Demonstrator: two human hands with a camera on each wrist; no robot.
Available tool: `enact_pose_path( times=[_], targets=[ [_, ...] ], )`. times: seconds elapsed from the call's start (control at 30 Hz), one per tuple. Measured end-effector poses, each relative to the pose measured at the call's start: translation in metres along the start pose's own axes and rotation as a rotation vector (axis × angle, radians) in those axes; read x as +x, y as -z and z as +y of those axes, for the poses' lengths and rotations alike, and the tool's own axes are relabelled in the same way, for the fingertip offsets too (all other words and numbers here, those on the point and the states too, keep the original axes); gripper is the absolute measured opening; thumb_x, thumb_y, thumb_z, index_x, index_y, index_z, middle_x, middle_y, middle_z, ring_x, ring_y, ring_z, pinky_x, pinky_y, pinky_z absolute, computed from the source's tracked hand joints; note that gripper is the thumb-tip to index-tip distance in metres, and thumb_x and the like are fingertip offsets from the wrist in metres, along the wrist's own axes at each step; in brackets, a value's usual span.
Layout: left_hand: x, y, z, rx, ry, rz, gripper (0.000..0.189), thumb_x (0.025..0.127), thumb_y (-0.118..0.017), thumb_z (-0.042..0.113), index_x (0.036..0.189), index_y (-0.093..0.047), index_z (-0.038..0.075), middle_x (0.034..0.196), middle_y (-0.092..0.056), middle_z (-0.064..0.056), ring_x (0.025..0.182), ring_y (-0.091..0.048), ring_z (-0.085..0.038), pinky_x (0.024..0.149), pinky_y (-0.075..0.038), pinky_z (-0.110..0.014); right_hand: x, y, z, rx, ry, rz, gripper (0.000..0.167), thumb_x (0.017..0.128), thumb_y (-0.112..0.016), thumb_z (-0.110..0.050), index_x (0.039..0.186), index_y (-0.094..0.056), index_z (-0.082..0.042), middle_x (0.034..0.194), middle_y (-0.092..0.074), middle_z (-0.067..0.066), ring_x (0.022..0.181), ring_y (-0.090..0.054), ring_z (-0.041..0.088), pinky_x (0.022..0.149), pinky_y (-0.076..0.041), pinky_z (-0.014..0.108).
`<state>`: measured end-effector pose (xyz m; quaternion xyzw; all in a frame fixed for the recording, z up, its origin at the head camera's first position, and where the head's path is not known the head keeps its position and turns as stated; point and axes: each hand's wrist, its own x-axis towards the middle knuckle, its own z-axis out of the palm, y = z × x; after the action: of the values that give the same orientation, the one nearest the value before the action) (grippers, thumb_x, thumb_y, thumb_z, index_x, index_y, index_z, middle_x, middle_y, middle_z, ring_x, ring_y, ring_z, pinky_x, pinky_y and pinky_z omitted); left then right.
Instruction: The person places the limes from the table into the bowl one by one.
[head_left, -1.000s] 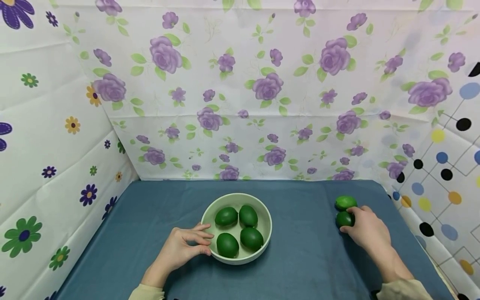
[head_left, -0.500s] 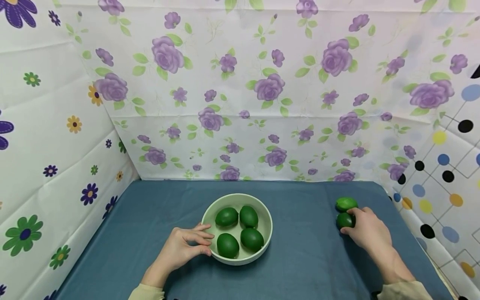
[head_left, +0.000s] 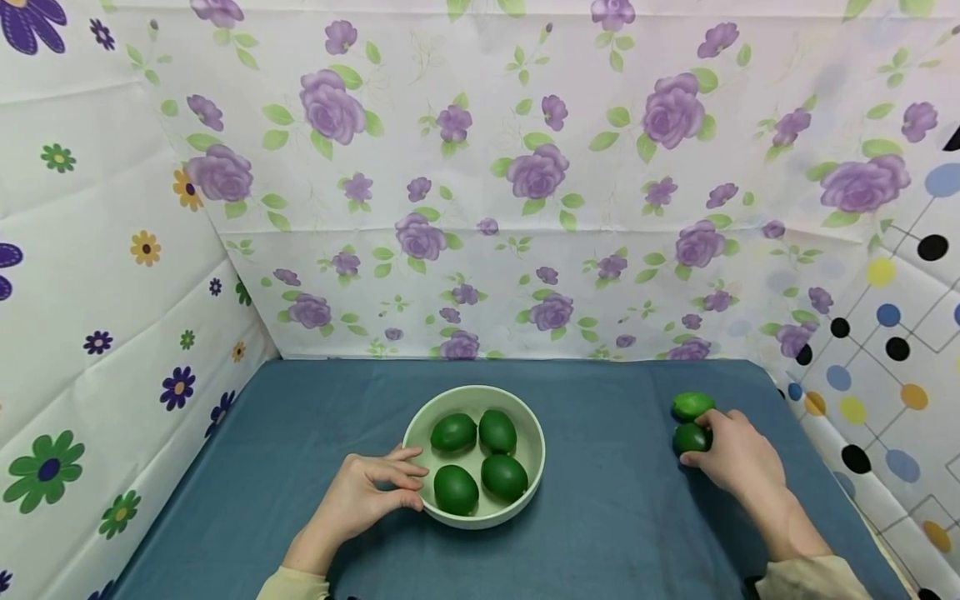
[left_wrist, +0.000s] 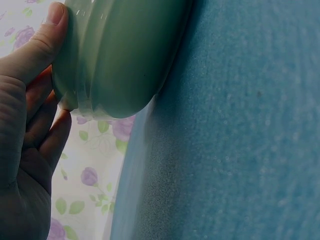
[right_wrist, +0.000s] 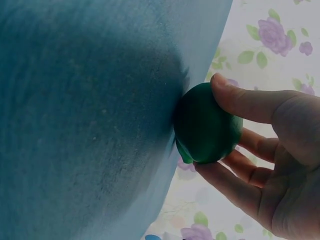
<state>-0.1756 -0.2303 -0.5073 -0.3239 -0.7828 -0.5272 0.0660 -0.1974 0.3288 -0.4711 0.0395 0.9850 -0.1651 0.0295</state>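
Note:
In the head view my left hand holds the left side of a pale green bowl, fingertips at the rim. The left wrist view shows the thumb and curled fingers against the bowl's outer wall. Several dark green limes lie inside the bowl. To the right, my right hand pinches another dark green lime between thumb and fingers; in the right wrist view this lime sits at the cloth surface. Just behind it lies a brighter green lime.
A blue cloth covers the table. Patterned sheets stand around it: purple roses on the back sheet, flowers on the left sheet, coloured dots on the right one.

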Motion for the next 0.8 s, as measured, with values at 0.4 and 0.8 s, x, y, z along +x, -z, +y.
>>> enact_pose_path(
  times=[0.4, 0.8],
  targets=[
    [0.0001, -0.0004, 0.001, 0.008, 0.013, 0.0, 0.016, 0.077, -0.095, 0.013, 0.092, -0.088, 0.01, 0.105, -0.082, 0.0, 0.125, -0.069, -0.039, 0.122, -0.041, -0.024, -0.0005, 0.0018, 0.0027, 0.017, 0.001, -0.005, 0.077, 0.083, -0.095, -0.039, 0.134, -0.062, 0.008, 0.118, -0.057, 0.034, 0.098, -0.062, 0.047, 0.074, -0.056, 0.063],
    [0.0013, -0.0005, 0.0043, -0.013, 0.001, -0.002, 0.016, 0.078, -0.094, 0.011, 0.092, -0.087, 0.005, 0.104, -0.082, -0.007, 0.126, -0.069, -0.036, 0.124, -0.04, -0.027, -0.0028, 0.0036, 0.0025, 0.048, -0.048, -0.046, 0.085, 0.086, -0.092, -0.046, 0.138, -0.059, 0.012, 0.12, -0.058, 0.037, 0.106, -0.059, 0.054, 0.081, -0.055, 0.067]
  ],
)
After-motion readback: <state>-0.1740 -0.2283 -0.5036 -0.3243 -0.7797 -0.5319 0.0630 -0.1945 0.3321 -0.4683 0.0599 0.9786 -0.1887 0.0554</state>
